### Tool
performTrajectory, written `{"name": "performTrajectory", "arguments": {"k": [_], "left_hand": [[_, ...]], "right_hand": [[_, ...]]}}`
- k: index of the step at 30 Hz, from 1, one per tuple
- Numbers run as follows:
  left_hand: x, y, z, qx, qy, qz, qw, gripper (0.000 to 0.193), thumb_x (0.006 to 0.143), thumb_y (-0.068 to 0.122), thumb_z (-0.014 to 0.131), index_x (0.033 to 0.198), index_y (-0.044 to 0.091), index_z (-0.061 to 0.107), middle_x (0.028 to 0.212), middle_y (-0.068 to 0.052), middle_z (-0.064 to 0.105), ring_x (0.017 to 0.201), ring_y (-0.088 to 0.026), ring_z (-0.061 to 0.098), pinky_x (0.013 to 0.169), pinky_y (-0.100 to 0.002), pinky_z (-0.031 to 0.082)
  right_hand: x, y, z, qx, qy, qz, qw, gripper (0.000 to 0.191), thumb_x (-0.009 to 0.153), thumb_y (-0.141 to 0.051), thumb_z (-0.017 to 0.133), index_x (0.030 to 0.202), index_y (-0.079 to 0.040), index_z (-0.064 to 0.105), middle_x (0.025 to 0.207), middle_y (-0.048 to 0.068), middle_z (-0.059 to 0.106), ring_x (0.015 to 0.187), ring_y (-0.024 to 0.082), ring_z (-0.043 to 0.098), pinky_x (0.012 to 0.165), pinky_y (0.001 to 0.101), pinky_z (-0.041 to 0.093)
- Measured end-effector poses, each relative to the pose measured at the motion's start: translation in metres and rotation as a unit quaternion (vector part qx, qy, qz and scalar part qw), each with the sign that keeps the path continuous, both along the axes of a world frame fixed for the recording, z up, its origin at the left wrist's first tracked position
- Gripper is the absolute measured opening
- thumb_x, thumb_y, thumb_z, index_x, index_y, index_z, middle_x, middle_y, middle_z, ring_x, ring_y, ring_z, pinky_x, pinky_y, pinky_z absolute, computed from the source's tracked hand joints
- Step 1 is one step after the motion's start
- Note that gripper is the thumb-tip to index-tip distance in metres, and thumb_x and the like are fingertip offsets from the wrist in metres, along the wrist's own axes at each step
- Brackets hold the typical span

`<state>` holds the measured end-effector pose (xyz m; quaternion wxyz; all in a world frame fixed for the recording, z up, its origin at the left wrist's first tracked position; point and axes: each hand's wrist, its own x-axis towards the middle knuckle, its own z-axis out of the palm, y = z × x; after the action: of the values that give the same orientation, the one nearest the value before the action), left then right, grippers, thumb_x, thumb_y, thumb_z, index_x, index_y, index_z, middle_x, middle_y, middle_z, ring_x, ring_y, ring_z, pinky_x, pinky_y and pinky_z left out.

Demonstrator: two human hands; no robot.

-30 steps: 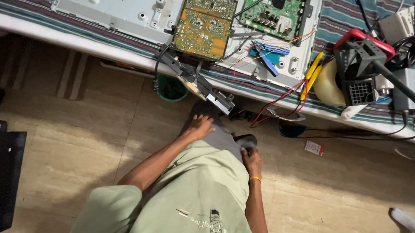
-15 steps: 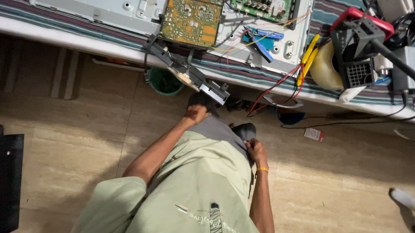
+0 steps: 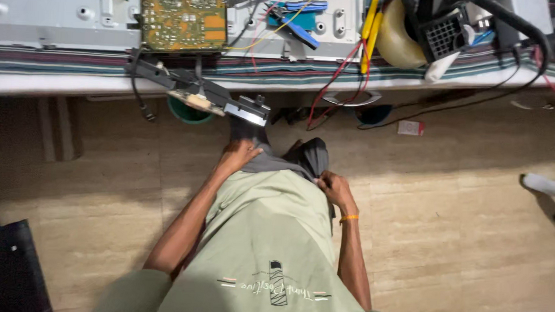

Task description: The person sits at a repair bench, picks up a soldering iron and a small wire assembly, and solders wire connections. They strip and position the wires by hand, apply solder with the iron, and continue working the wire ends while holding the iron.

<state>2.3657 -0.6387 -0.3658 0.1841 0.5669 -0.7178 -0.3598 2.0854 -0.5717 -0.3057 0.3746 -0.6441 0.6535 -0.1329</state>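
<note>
The person stands at a bench and looks down at their own body. The left hand [image 3: 239, 154] rests on the grey trousers [image 3: 277, 165] at the left thigh, its fingers curled and pressed on the cloth. The right hand [image 3: 333, 187] closes on a fold of the same trousers at the right side, just under the edge of the green shirt [image 3: 268, 235]; an orange band [image 3: 348, 218] is around this wrist. On the floor under the bench lies a small flat package [image 3: 411, 127], rectangular, red and white. On the striped cloth [image 3: 77, 66] above lie a green circuit board [image 3: 183, 16] and red wires [image 3: 329, 84].
</note>
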Motion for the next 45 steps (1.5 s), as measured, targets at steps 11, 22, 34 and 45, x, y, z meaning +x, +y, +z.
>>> {"name": "performTrajectory", "arguments": {"k": [11,22,34,45], "left_hand": [[-0.007,-0.013,0.052,-0.21,0.31,0.358,0.855,0.033,0.105,0.023,0.07,0.121,-0.001,0.053,0.111,-0.012,0.06,0.102,-0.024,0.056,0.091,-0.041,0.046],[-0.029,-0.046,0.055,-0.187,0.268,0.323,0.888,0.023,0.109,0.011,0.05,0.114,-0.008,0.062,0.101,-0.023,0.065,0.09,-0.029,0.058,0.084,-0.041,0.046],[-0.044,-0.052,0.055,-0.302,0.152,0.271,0.901,0.034,0.101,0.022,0.063,0.121,-0.005,0.065,0.125,-0.026,0.065,0.119,-0.041,0.055,0.106,-0.047,0.039],[-0.03,-0.074,0.039,-0.329,0.041,0.289,0.898,0.035,0.104,0.028,0.06,0.125,0.0,0.064,0.128,-0.025,0.062,0.121,-0.045,0.053,0.106,-0.052,0.036]], "right_hand": [[0.004,0.021,0.009,-0.062,0.06,-0.069,0.994,0.025,0.089,-0.027,0.074,0.089,-0.004,0.066,0.082,0.017,0.07,0.079,0.038,0.066,0.069,0.046,0.051],[0.012,0.02,0.015,-0.089,0.056,-0.076,0.991,0.024,0.09,-0.027,0.072,0.099,-0.005,0.067,0.095,0.015,0.071,0.096,0.036,0.064,0.079,0.0464,0.051],[0.008,0.013,0.015,-0.059,-0.015,-0.088,0.994,0.024,0.091,-0.024,0.069,0.103,-0.003,0.067,0.097,0.017,0.071,0.091,0.036,0.068,0.078,0.0445,0.053],[0.02,0.008,0.019,-0.059,-0.049,-0.083,0.994,0.024,0.092,-0.022,0.069,0.103,-0.002,0.068,0.1,0.021,0.07,0.091,0.039,0.067,0.077,0.0449,0.052]]}}
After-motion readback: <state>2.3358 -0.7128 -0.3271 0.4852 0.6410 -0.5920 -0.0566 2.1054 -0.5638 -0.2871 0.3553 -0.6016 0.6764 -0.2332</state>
